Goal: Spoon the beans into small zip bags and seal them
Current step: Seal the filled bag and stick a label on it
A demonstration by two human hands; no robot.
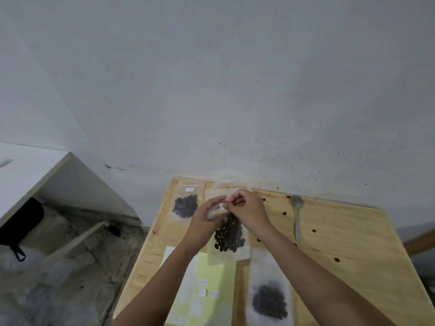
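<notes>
A: How many bean bags on table (353, 243)?
B: 3. Ctr bag (229, 241): left hand (207, 220) and right hand (247, 212) both pinch its top. Upper-left bag (186, 205), bottom bag (269, 302). 1 spoon (297, 217), right side.

Both forearms reach forward, and left hand (207, 220) and right hand (247, 211) meet, each pinching the zip bag (227, 254).
</notes>
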